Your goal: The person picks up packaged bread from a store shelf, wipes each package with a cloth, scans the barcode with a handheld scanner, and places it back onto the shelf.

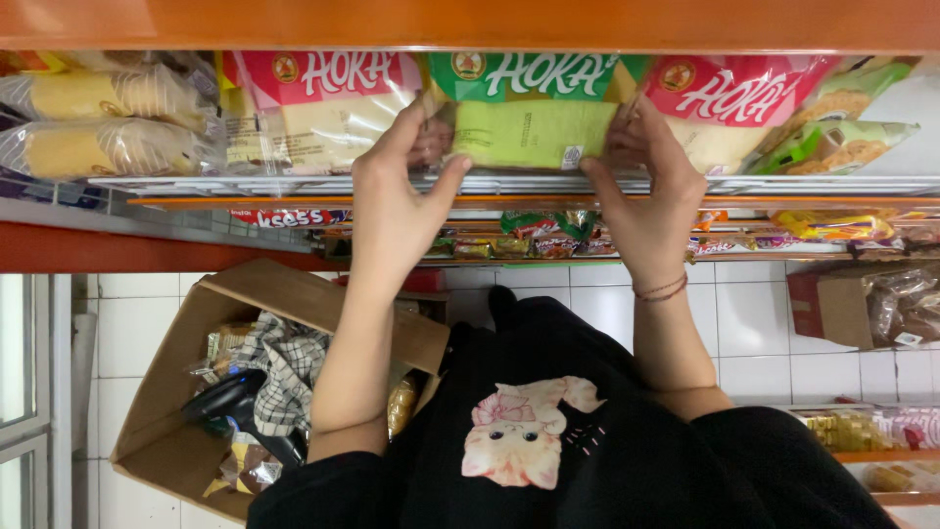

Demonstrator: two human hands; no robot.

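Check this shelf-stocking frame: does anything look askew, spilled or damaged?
Nothing looks spilled or damaged. The left hand and right hand grip the green packet, which sits level between the red packets on the shelf. The open cardboard box on the floor holds a loose jumble, including a checked cloth, but nothing has fallen out.

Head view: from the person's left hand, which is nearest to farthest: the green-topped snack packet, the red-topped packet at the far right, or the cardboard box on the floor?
1. Green-topped snack packet: in the left hand's fingers, centre shelf.
2. Open brown cardboard box: floor, lower left.
3. Red-topped snack packet: shelf, beyond the right hand.
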